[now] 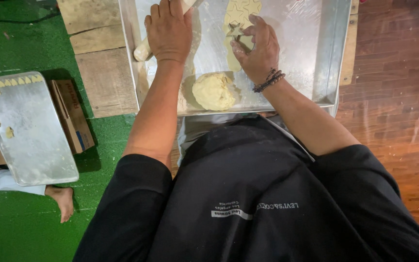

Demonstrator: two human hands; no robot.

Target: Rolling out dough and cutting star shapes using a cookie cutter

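My right hand [259, 47] pinches a small star-shaped cutter [233, 30] at the lower end of a rolled-out sheet of pale dough [242, 14] marked with star cuts. My left hand [169, 30] rests palm down on a wooden rolling pin [143, 50] at the left side of the metal tray [327, 58]. A ball of dough [214, 90] sits near the tray's front edge, between my forearms. A beaded bracelet circles my right wrist.
The tray lies on a wooden board [104, 68]. To the left, on green matting, another metal tray [30, 136] holds a row of cut dough pieces, beside a cardboard box [73, 114]. Another person's bare foot [64, 201] and hand show at left. Wooden floor lies right.
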